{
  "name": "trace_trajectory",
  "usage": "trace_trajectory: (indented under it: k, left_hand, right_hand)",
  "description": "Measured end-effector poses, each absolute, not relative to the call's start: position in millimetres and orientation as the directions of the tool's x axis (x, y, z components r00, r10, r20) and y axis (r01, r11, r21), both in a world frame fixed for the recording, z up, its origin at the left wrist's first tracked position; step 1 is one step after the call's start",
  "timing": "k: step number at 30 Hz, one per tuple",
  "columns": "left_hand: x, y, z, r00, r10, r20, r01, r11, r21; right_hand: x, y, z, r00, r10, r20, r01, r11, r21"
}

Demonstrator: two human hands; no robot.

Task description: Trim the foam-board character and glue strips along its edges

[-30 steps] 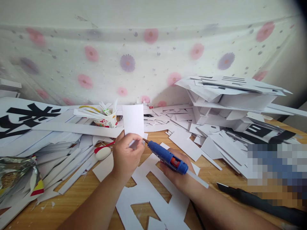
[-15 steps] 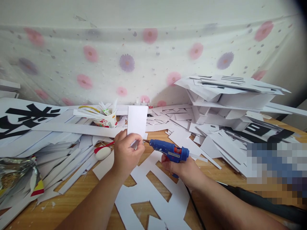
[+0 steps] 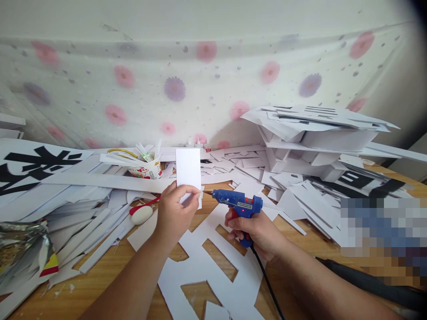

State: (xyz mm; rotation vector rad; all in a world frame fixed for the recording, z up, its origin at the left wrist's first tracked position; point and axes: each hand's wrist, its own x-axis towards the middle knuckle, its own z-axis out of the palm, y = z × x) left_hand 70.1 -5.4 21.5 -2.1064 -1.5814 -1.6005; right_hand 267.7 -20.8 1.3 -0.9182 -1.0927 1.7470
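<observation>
My left hand [image 3: 178, 206] pinches a small white foam board piece [image 3: 188, 166] and holds it upright above the table. In my right hand [image 3: 256, 229] is a blue hot glue gun [image 3: 235, 200], gripped by its handle. Its nozzle points left, at the lower right edge of the foam board piece; whether the tip touches it I cannot tell. A small red light glows on the gun's side, and a black cord hangs from its handle. Below both hands lies a large white cut-out board [image 3: 213, 275] with openings through it.
White strips [image 3: 96, 231] and a foil packet [image 3: 23, 249] lie left. Behind stands a paper cup [image 3: 147, 170] with tools, near a red-handled item [image 3: 143, 209]. A tall stack of white boards [image 3: 320, 138] rises at the right, above scattered offcuts [image 3: 310, 209].
My right hand has turned the glue gun a little, so its handle and cord show more. The foam board piece has rotated slightly in my left hand.
</observation>
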Motion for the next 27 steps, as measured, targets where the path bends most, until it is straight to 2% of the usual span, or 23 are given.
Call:
trace_trajectory:
  k: [9,17,27]
  left_hand:
    - [72,-5,17,-0.038,0.639,0.768,0.809,-0.432,0.399]
    - [72,-4,15,0.051,0.523,0.851,0.906,-0.383,0.181]
    - [70,-4,13,0.148,0.581,0.801,0.967,-0.255,0.006]
  right_hand:
    - [265,-21,1,-0.380,0.919,-0.101,-0.167,-0.176,-0.970]
    - [260,-25,2,-0.258,0.963,-0.076,0.126,-0.045,-0.991]
    - [258,-22,-8,-0.248,0.962,0.117,0.194,0.168,-0.967]
